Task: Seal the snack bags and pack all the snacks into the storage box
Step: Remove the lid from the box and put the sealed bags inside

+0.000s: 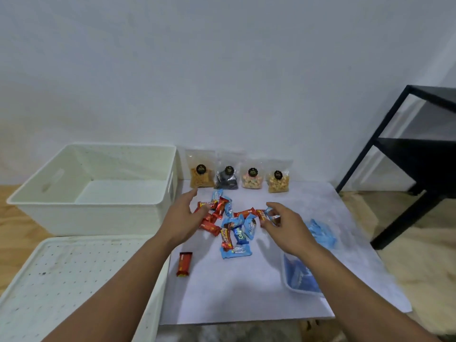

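A heap of several red and blue wrapped snacks (234, 225) lies mid-sheet on a white sheet (246, 292). My left hand (183, 218) rests on the heap's left side, fingers spread. My right hand (283, 225) pinches a small blue wrapped snack (270, 214) at the heap's right edge. One red bar (184, 264) lies apart, nearer to me. Against the wall stand several clear snack bags: orange (201, 177), dark (227, 180), pink (251, 180), yellow (278, 182). The white storage box (93, 208) stands open and empty at the left.
The box's white lid (61, 280) lies flat in front of the box. A blue packet (320, 233) lies at the sheet's right side, and a clear tray with blue contents (301, 280) sits under my right forearm. A black metal shelf frame (407, 156) stands at the right.
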